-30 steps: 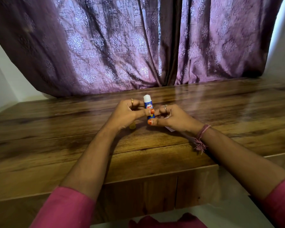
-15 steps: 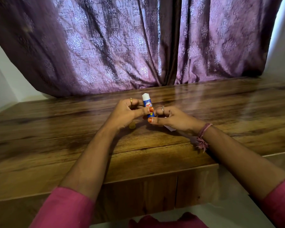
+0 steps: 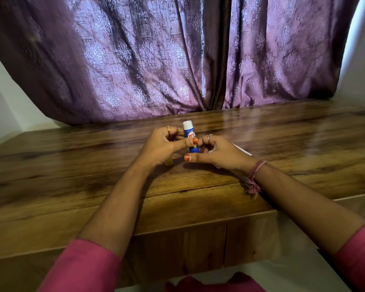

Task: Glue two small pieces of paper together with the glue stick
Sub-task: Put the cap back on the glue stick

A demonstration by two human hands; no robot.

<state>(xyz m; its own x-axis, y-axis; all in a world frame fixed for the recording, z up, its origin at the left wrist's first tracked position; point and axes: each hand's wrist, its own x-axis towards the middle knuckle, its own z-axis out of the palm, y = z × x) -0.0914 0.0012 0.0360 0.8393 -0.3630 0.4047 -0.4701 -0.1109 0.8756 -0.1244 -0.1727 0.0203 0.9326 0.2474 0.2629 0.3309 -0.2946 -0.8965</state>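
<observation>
- Glue stick [image 3: 190, 138]: upright, white end up, above the counter [image 3: 282, 131], between both hands.
- Left hand [image 3: 163, 145]: fingers and thumb clamped on the stick's blue barrel.
- Right hand [image 3: 216, 151]: fingers curled at the stick's base; grip unclear.
- Paper [image 3: 241, 150]: white, partly hidden under the right hand.
- Yellow cap [image 3: 169, 162]: beneath the left hand.

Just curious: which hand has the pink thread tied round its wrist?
The right hand, at the base of the glue stick: the pink thread is tied round its wrist. The left hand, gripping the glue stick higher up, has a bare wrist.
</observation>
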